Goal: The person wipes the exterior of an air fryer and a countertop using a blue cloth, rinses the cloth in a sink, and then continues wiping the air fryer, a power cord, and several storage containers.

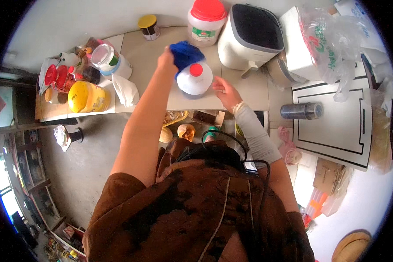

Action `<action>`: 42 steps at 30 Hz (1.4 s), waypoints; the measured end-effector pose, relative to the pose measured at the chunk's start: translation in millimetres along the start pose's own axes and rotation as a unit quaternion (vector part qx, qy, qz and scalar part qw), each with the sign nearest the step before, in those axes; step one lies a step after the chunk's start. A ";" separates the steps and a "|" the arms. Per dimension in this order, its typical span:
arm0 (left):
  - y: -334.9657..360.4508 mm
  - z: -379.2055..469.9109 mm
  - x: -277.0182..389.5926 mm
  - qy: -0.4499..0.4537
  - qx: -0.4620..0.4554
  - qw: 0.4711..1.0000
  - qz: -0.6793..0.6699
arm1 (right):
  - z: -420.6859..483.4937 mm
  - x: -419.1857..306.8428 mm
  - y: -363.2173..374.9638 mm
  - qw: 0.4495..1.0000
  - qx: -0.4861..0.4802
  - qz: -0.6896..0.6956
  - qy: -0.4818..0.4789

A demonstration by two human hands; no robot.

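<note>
My left hand (167, 61) grips a blue cloth (186, 55) over the tiled counter (144, 65). The cloth lies against the far side of a white plastic jug (194, 83) with a red cap (196, 69). Close to the jug's right side is my right hand (227, 93), its fingers apart and nothing in them. Whether its fingertips touch the jug is hard to tell. Behind the jug stands a large tub (205, 23) with a red lid.
A white air fryer (250, 39) stands right of the tub. Several jars and a yellow tub (89, 97) crowd the left end, near a white packet (126, 90). A yellow-lidded can (149, 27) is at the back. On the right, a tumbler (302, 110) lies on a white panel (330, 134).
</note>
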State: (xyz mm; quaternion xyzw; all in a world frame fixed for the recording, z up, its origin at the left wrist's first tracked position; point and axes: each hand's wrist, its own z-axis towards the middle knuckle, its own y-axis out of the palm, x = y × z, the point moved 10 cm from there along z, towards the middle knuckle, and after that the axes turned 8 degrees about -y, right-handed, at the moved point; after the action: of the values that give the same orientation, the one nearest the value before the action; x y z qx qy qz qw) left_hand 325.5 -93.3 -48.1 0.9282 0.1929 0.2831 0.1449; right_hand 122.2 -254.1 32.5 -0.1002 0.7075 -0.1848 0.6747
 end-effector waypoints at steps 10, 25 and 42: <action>21.6 -182.1 -27.0 0.498 -0.150 0.767 0.376 | 24.2 -90.2 10.1 0.954 0.028 -0.260 -0.149; -86.8 -113.5 -8.7 0.328 0.138 0.845 0.400 | 30.1 -102.7 15.8 0.901 -0.023 -0.398 -0.171; -94.9 -31.7 -69.6 0.225 0.040 0.910 0.346 | 30.8 -92.9 18.8 0.907 -0.043 -0.387 -0.160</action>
State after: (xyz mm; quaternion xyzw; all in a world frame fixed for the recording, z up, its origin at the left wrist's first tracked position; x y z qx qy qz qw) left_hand 227.6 -35.0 -91.3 0.8535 -0.1015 0.5089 -0.0468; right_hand 161.2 -204.6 109.6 -0.4231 0.5027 -0.3826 0.6495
